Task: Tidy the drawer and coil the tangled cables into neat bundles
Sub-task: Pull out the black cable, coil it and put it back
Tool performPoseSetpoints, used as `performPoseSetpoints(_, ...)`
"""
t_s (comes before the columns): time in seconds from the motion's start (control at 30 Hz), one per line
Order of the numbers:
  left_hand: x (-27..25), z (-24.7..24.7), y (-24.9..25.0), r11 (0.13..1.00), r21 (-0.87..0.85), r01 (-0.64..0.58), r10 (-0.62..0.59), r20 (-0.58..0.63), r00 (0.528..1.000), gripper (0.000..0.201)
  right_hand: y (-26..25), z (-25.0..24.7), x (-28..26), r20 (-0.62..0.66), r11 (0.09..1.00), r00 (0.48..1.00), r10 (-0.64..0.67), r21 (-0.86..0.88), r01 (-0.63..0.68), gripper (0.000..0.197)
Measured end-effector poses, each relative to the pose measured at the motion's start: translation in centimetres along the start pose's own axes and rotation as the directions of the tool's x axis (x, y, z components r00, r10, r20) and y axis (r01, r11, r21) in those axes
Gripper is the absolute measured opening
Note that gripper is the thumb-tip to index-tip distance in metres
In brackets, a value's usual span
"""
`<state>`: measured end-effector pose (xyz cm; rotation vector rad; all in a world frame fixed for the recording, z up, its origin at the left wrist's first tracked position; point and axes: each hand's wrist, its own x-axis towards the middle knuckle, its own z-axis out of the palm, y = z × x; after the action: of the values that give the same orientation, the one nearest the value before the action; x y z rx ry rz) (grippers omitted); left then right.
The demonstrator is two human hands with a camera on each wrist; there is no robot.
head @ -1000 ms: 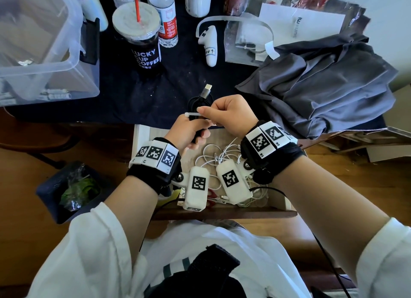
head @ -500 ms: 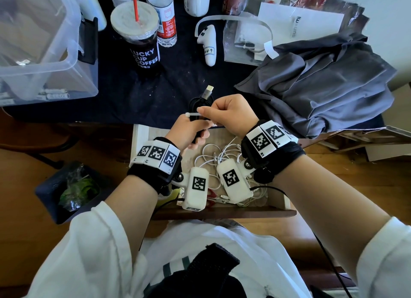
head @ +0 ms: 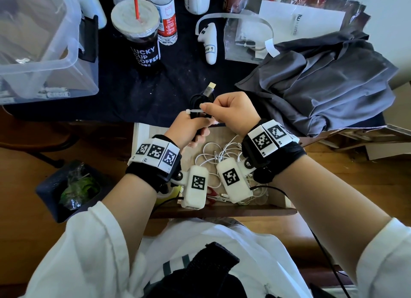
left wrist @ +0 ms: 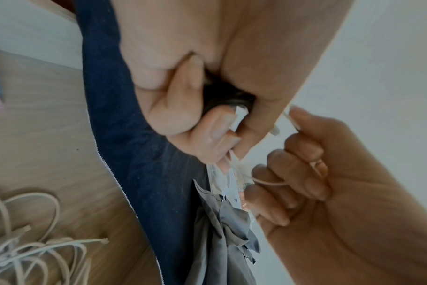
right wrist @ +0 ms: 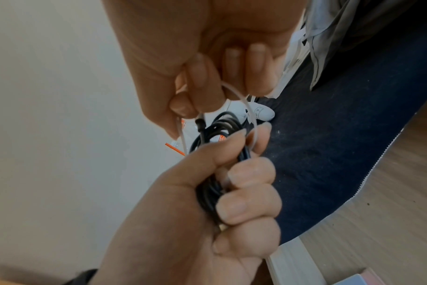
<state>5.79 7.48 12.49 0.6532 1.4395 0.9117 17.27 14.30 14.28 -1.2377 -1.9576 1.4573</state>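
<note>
My left hand (head: 189,127) grips a coiled black cable (head: 198,99) above the table's near edge, with the cable's metal USB plug (head: 210,89) sticking up. A white zip tie (head: 195,111) loops round the coil. My right hand (head: 229,110) pinches the tie's strap between thumb and forefinger. The right wrist view shows the tie (right wrist: 241,100) arching over the black cable (right wrist: 222,125) in the left hand's fist (right wrist: 244,192). Below both hands the open wooden drawer (head: 222,212) holds tangled white cables (head: 220,153).
On the dark tabletop stand a coffee cup (head: 142,41), bottles, a white controller (head: 209,44) and a clear plastic bin (head: 40,41) at left. A grey cloth (head: 322,81) is heaped at right. Red-handled scissors (head: 212,193) lie in the drawer. A waste bin (head: 71,188) is on the floor.
</note>
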Motion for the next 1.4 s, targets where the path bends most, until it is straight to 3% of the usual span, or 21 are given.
performPoseSetpoints(0.37,-0.3,0.0,0.0,1.000,0.020,0.001,-0.001,0.001,1.000,0.017,-0.1,0.3,-0.2,0.011,1.000,1.000,0.012,-0.008,-0.012,0.046)
performPoseSetpoints(0.67,-0.3,0.8,0.3,0.982,0.187,0.033,-0.020,-0.071,0.997,0.022,-0.1,0.4,-0.2,0.086,0.998,0.996,0.039,-0.047,-0.035,0.043)
performPoseSetpoints(0.8,0.0,1.4,0.3,0.960,0.279,-0.033,0.052,-0.061,0.997,0.028,-0.2,0.7,-0.1,0.093,0.989,0.995,0.037,-0.147,-0.023,0.041)
performPoseSetpoints(0.93,0.6,1.4,0.7,0.943,0.331,-0.014,0.025,-0.031,0.999,0.026,-0.3,0.6,0.1,-0.030,0.986,1.000,0.004,-0.168,-0.009,0.030)
performPoseSetpoints(1.03,1.2,1.1,0.2,0.898,0.441,0.015,0.010,-0.054,0.998,0.027,-0.7,0.5,0.0,0.043,0.975,0.999,-0.023,-0.221,0.032,0.022)
performPoseSetpoints(1.13,1.2,0.8,-0.3,0.862,0.506,-0.031,0.065,-0.051,0.997,0.031,-1.2,0.3,0.1,0.140,0.929,0.990,-0.003,-0.366,0.054,0.007)
performPoseSetpoints(1.2,1.0,0.9,-0.3,0.834,0.549,-0.053,0.084,-0.032,0.996,0.017,-1.3,0.3,0.1,0.165,0.915,0.986,0.023,-0.402,0.045,0.016)
performPoseSetpoints(1.3,1.3,0.9,-0.6,0.807,0.588,-0.042,0.081,-0.039,0.996,0.025,-1.5,0.4,0.1,0.165,0.887,0.986,0.017,-0.457,0.062,0.024)
performPoseSetpoints(1.4,1.5,1.0,-1.1,0.791,0.611,-0.005,0.060,-0.070,0.996,0.021,-1.6,0.6,0.2,0.142,0.857,0.989,-0.028,-0.506,0.097,0.017)
